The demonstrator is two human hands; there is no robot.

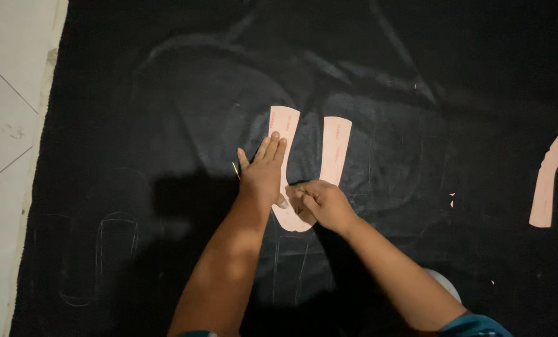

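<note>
Left hand point(263, 171) flat, fingers together, pinning U-shaped template point(335, 146) to black cloth point(166, 93). Right hand point(321, 201) closed near its curve, probably pinching chalk; tracing.

Your U-shaped pattern piece point(304, 165) is a thin, pale pink card template lying flat on the black fabric point(416, 75), just left of the frame's centre. Its two straight arms point toward the top of the frame, their ends squared off, and its rounded bend sits toward the bottom. Faint print runs along each arm, too small to make out. Dark cloth shows through the gap between the arms. You cover the outer edge of the arm on the left and part of the bend, so those edges are hidden.
</note>
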